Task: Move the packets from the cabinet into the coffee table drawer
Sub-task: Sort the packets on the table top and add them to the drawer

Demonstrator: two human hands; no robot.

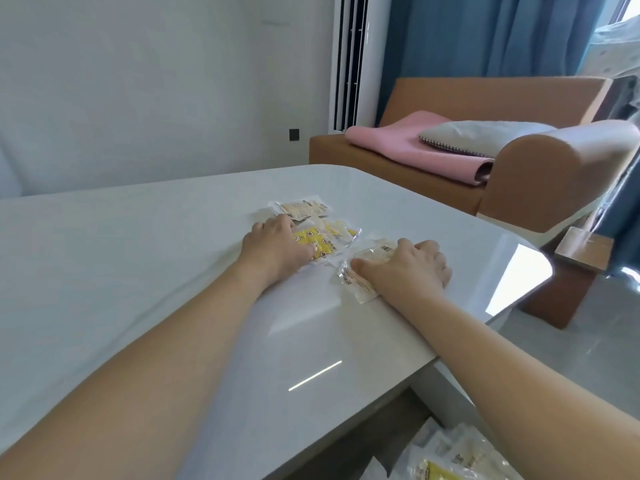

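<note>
Hands: we have both reaching out over the counter (173,271), each down on a packet.
Left hand (277,249): our fingers curl onto the yellow packet (322,242) and pinch its near edge, we judge to gather it up.
Right hand (412,268): our fingers fold over the clear packet (360,271) and hold it against the counter near the right edge; we judge this is the start of a pick-up.
Third packet (301,208): it lies flat just beyond our left hand, untouched, pale with printed text.
Look of the packets: small sealed plastic sachets, flat and glossy; the yellow one carries small cartoon marks, the clear one shows a pale filling and a label.
Why here: we judge the counter serves as a halfway stop, with the packets spread out so each can be taken singly.
Drawer (426,424): it stands open below the counter's near edge, and more packets (460,459) already lie in it.
Progress: we judge part of the load is stowed, with three packets left on top.
Surroundings: a brown sofa (519,188) with a pink pillow (408,143) sits beyond the counter, by blue curtains (485,32).
</note>
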